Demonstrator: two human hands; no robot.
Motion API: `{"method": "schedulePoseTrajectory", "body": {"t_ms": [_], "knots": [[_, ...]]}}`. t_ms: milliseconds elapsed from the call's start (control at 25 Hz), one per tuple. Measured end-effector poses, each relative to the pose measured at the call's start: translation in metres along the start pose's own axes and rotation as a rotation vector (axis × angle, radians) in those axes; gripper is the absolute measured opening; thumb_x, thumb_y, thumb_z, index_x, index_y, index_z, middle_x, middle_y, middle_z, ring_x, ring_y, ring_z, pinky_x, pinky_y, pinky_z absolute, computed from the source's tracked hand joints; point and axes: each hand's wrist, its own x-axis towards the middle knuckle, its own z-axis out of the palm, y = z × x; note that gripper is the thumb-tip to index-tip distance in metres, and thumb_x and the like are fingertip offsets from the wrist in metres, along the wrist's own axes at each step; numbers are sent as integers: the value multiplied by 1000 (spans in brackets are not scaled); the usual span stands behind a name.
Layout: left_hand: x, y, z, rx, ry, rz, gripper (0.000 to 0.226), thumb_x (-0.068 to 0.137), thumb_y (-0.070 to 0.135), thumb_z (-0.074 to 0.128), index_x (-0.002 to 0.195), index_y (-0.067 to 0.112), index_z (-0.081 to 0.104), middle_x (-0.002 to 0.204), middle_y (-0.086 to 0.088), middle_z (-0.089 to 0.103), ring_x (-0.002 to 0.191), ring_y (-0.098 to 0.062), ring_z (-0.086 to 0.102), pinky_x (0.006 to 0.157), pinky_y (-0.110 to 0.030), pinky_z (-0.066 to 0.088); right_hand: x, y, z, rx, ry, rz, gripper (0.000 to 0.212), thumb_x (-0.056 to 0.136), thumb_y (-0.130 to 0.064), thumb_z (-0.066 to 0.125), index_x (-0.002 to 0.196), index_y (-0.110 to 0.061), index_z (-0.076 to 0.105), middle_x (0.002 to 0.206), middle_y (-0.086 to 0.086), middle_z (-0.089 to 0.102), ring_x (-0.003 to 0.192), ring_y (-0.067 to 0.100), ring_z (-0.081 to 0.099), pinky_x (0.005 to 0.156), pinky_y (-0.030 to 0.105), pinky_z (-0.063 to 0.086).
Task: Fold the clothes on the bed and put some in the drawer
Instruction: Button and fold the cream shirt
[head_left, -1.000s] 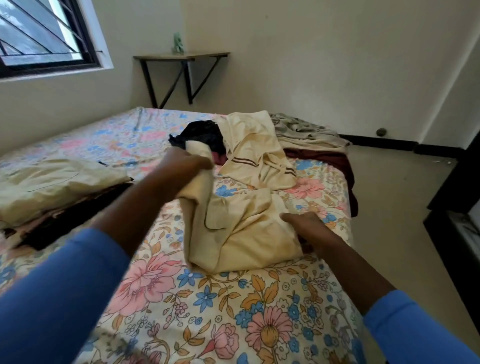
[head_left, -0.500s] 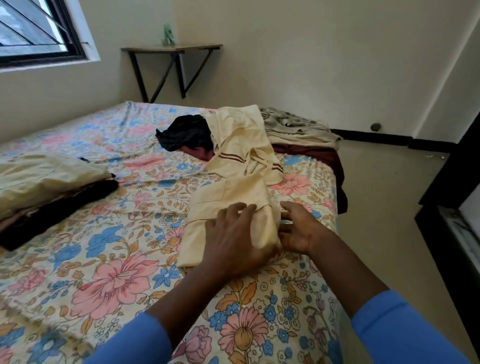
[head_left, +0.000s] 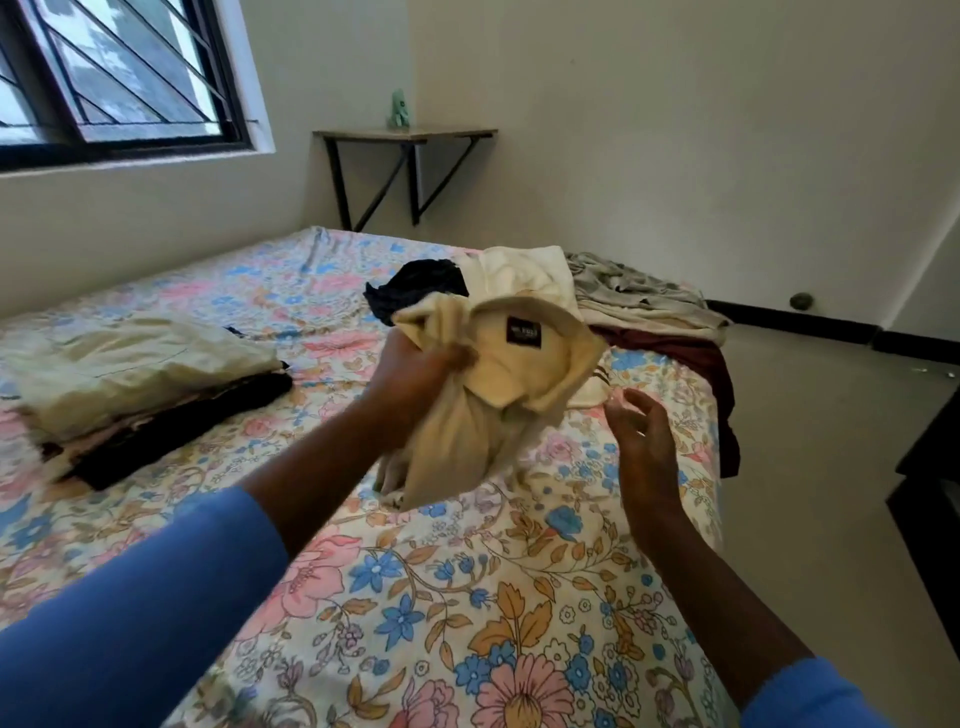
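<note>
My left hand (head_left: 415, 366) grips a folded cream garment (head_left: 498, 384) with a dark label, lifted above the floral bed sheet (head_left: 467, 597). Its lower end hangs down close to the sheet. My right hand (head_left: 641, 431) hovers just right of it, fingers spread and holding nothing. At the left of the bed lies a pile of folded clothes (head_left: 145, 379), cream on top and dark underneath. Unfolded clothes lie at the far right of the bed: a cream piece (head_left: 524, 273), a black one (head_left: 415, 286), a grey one (head_left: 634, 296) and a maroon one (head_left: 696, 364).
A small wall shelf (head_left: 405, 136) holding a green figure stands in the far corner, with a window (head_left: 114, 78) at the upper left. Bare floor (head_left: 810, 467) runs along the bed's right side. Dark furniture (head_left: 930, 467) sits at the right edge.
The cream garment was pressed flat on the sheet under both hands; now my left hand has lifted it off the bed and my right hand has let go and opened.
</note>
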Motion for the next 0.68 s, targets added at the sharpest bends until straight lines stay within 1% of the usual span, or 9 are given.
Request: {"method": "schedulePoseTrajectory", "body": {"t_ms": [80, 160, 240, 280, 360, 440, 520, 600, 680], "knots": [[16, 0, -35, -268, -37, -227, 41, 84, 5, 76, 123, 11, 66, 118, -19, 73, 103, -37, 73, 88, -53, 61, 1, -5, 5, 78, -48, 6, 43, 97, -53, 63, 131, -26, 59, 118, -8, 65, 106, 6, 62, 83, 30, 50], [8, -26, -59, -346, -170, -467, 56, 81, 9, 74, 135, 2, 63, 119, -23, 72, 99, -37, 74, 81, -48, 63, 4, -3, 13, 95, -109, 128, 30, 97, -47, 67, 114, -22, 69, 111, -1, 71, 103, 18, 67, 83, 41, 57], [-10, -63, -71, -238, -187, -599, 51, 88, 10, 72, 135, -4, 60, 106, -23, 74, 87, -35, 75, 71, -45, 64, 5, 8, 21, -18, -186, 295, 20, 99, -38, 67, 101, -19, 74, 109, 10, 74, 102, 29, 67, 87, 46, 56], [-16, -79, -76, -101, -108, -629, 46, 92, 12, 73, 133, -4, 59, 102, -22, 73, 84, -34, 74, 70, -46, 64, 1, 15, 26, -103, -234, 362, 21, 99, -36, 67, 99, -16, 74, 109, 13, 73, 99, 30, 67, 86, 44, 55], [-15, -100, -88, 256, 40, -584, 55, 93, 30, 77, 134, 2, 54, 110, -17, 69, 92, -32, 71, 80, -49, 63, -3, 30, 36, -314, -295, 359, 32, 98, -45, 65, 94, -15, 74, 102, 10, 73, 94, 28, 67, 87, 44, 55], [-9, -97, -97, 593, 85, -449, 71, 93, 53, 72, 145, 12, 48, 130, -12, 63, 112, -33, 65, 92, -51, 58, -7, 34, 44, -503, -302, 252, 40, 96, -55, 63, 93, -16, 72, 96, -1, 71, 92, 22, 66, 84, 41, 55], [-4, -96, -103, 933, 151, -294, 68, 92, 66, 62, 143, 22, 50, 135, -9, 61, 122, -32, 60, 97, -50, 54, -9, 33, 49, -646, -266, 158, 30, 95, -52, 66, 96, -22, 69, 95, -6, 68, 93, 20, 65, 81, 37, 52], [-4, -98, -105, 1004, 147, -232, 45, 92, 61, 65, 122, 28, 65, 123, -3, 67, 113, -26, 64, 92, -46, 55, -4, 37, 47, -740, -205, 142, 20, 95, -42, 65, 95, -22, 70, 93, -3, 69, 91, 23, 66, 83, 40, 55], [-3, -107, -104, 854, 121, -278, 13, 90, 43, 75, 93, 30, 72, 106, 1, 75, 97, -20, 70, 88, -43, 59, 1, 37, 42, -769, -173, 191, 22, 94, -39, 60, 89, -20, 68, 89, 1, 69, 86, 25, 65, 81, 42, 56]]}}
